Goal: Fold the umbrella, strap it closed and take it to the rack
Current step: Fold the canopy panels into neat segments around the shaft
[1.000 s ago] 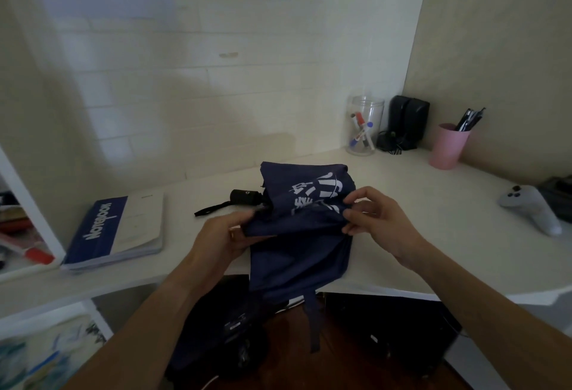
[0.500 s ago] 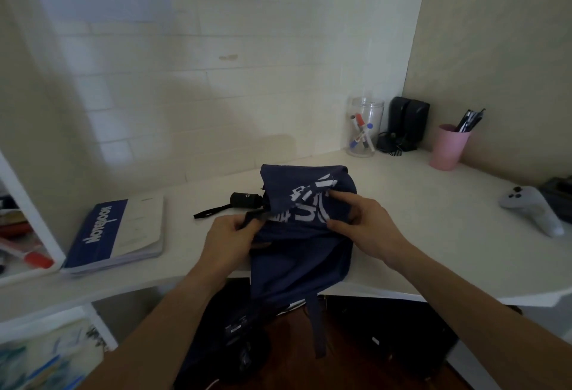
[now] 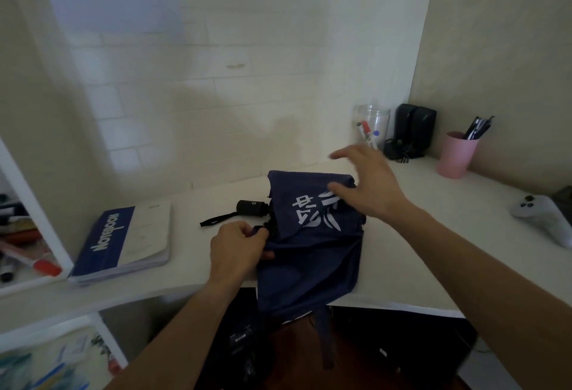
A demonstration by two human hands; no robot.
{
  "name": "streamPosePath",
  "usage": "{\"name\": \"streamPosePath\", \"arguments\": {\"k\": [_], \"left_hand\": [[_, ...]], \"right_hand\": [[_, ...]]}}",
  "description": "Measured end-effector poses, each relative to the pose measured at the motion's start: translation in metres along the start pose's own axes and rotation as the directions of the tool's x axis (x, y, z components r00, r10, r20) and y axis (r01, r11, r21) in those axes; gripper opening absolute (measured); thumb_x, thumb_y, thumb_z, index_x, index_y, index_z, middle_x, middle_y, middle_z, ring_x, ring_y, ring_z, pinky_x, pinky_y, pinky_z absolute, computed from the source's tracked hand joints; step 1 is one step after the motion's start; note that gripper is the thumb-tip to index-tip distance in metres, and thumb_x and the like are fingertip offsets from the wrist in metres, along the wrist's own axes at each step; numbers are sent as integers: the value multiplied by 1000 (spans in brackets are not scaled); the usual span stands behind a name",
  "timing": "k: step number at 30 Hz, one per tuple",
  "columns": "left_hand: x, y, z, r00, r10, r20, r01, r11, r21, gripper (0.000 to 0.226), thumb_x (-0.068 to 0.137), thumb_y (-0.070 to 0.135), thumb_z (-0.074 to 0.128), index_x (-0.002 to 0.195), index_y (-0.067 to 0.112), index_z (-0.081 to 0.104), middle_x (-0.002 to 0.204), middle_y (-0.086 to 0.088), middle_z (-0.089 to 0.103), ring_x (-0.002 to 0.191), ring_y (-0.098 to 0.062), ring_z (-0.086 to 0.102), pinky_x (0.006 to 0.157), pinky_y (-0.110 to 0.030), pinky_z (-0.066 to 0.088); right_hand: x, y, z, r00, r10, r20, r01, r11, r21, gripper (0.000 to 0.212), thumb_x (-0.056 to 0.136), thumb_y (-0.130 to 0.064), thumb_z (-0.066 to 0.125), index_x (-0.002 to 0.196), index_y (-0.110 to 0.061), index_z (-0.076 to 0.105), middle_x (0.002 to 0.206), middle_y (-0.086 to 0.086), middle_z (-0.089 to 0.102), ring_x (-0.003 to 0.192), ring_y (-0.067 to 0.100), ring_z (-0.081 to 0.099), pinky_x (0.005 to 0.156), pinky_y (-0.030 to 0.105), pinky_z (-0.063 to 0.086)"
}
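Note:
A collapsed navy umbrella [image 3: 312, 253] with white lettering lies on the white desk [image 3: 433, 253], its cloth loose and hanging over the front edge. Its black handle [image 3: 251, 207] with a wrist loop points left. The closing strap [image 3: 327, 340] dangles below the desk edge. My left hand [image 3: 238, 249] pinches the bunched cloth near the handle. My right hand [image 3: 365, 184] hovers open just above the umbrella's far right corner, fingers spread, holding nothing. No rack shows in the head view.
A blue and white notebook [image 3: 123, 241] lies at the left. At the back right stand a clear jar of markers [image 3: 373, 125], black speakers [image 3: 414, 129] and a pink pen cup [image 3: 456, 154]. A white controller [image 3: 544, 219] rests at the far right. Shelves [image 3: 28, 235] stand at the left.
My right hand has let go of the cloth fold and lifted up and away to the far right, fingers opening. My left hand keeps its pinch near the handle.

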State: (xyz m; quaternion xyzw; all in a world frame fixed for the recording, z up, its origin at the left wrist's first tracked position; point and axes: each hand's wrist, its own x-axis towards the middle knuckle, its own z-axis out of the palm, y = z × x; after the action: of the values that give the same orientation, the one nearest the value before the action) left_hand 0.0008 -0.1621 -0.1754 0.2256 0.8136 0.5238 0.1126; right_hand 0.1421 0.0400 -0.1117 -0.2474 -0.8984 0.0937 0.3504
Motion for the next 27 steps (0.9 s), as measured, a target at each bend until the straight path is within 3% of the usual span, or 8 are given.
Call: {"name": "streamPosePath", "arguments": {"k": [2,5,9,14,18,21,23,27], "left_hand": [[0,-1,1,1000,7,-14,-7,1000,25,26,90,26,68,70,14,58,52,8,72,55,-8,73,66,-26,50],[-2,-3,1,999,15,-39,-15,1000,16,22,90,24,70,75,12,60,49,10,69,51,-5,71,59,-24,49],[-3,-6,1,998,26,-59,-28,999,-21,17,89,20,72,87,13,57,61,2,72,46,0,67,45,-11,40],[-2,-14,1,991,128,-35,-128,992,3,30,91,20,72,89,20,43,68,-1,72,49,5,64,46,-9,42],[1,-23,7,935,351,-51,-337,924,183,36,88,19,74,87,27,39,72,4,65,57,-10,61,49,-19,42],[-3,-33,12,785,619,-21,-537,698,474,36,80,14,78,101,26,51,97,1,55,84,-17,53,68,-27,48],[-1,-36,14,594,798,103,-687,437,580,39,81,12,73,118,21,62,112,-8,57,102,-25,52,83,-37,55],[16,-30,13,321,817,479,-862,42,505,49,95,17,60,144,24,51,144,-13,53,134,-31,48,110,-44,46]], "right_hand": [[24,-6,7,959,-99,265,132,985,-109,68,78,-45,75,140,-30,50,141,1,53,131,28,42,107,42,36],[47,-12,28,920,-81,383,164,968,-191,65,78,-48,74,137,-28,54,123,1,66,117,27,54,94,40,47],[61,-16,52,971,-12,240,69,971,-229,19,88,-38,66,97,-22,72,98,-2,70,95,21,64,77,34,53],[73,-20,63,991,130,-17,-131,990,-61,20,97,-34,56,98,-15,62,100,3,62,87,20,61,77,38,53],[79,-25,63,999,44,-7,-45,993,-106,23,101,-38,48,102,-15,51,88,5,68,77,25,64,70,41,53],[81,-29,58,999,-51,-12,49,994,-100,23,101,-39,48,103,-16,49,80,3,67,71,25,63,68,41,54],[79,-33,51,996,-93,5,93,995,-17,21,100,-37,52,104,-16,50,76,1,66,69,22,63,67,41,55],[73,-45,32,986,-123,114,106,984,146,36,89,-38,70,116,-20,55,85,-2,69,73,12,65,70,30,56]]}}
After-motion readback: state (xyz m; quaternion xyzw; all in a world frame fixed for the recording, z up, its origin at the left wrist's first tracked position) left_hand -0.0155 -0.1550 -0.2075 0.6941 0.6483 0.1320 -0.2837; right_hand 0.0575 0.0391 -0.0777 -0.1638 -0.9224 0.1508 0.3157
